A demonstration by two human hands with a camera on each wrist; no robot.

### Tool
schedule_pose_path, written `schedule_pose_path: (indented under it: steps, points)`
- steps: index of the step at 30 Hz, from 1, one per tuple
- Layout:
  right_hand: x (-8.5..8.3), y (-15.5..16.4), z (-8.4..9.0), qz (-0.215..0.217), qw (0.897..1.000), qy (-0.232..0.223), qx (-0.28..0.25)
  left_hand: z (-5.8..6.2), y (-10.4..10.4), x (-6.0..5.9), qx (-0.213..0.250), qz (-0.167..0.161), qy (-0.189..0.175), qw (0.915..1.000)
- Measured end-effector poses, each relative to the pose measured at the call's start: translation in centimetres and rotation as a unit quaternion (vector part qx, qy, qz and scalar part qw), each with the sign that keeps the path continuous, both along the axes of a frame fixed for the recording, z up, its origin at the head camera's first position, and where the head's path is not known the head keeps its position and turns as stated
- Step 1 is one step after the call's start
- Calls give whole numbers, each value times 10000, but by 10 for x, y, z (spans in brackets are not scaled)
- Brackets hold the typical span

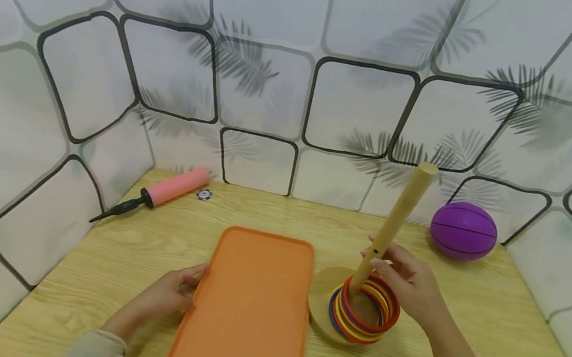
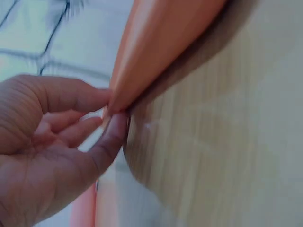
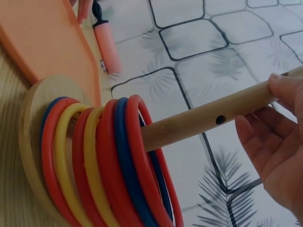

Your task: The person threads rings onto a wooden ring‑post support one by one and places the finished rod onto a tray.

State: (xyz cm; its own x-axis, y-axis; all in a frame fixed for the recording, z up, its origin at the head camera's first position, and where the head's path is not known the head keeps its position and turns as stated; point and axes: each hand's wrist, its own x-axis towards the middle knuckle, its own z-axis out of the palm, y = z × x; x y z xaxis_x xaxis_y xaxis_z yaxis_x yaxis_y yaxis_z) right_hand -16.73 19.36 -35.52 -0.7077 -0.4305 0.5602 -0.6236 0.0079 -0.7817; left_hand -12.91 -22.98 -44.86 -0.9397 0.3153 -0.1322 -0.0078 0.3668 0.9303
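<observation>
An orange tray [image 1: 247,316] lies lengthwise on the table, with my left hand [image 1: 163,293] at its left edge. Thumb and fingertips of that hand pinch the tray's rim in the left wrist view. To the right of the tray stands a ring-toss stand with a round wooden base [image 1: 320,299] and a wooden post [image 1: 401,212] that leans right in the head view. Several red, yellow and blue rings [image 3: 106,161] are stacked round the foot of the post. My right hand [image 1: 415,283] holds the post above the rings, thumb on one side and fingers on the other.
At the back left lies a pink hand pump [image 1: 178,186] with a black nozzle, beside a small patterned disc [image 1: 203,194]. A purple ball [image 1: 463,230] sits at the back right. Patterned walls [image 1: 260,162] border the wooden table [image 1: 491,336] behind and on both sides.
</observation>
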Motion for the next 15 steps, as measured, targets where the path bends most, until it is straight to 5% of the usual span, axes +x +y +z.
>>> schedule_pose_path:
  steps: [6,15]
  points:
    - [3,4,5,194,9997,-112,-106,-5,46,0,119,154,-143,9997]
    - [4,2,1,367,9990,25,-267,-8,96,2,359,-34,-24,9993]
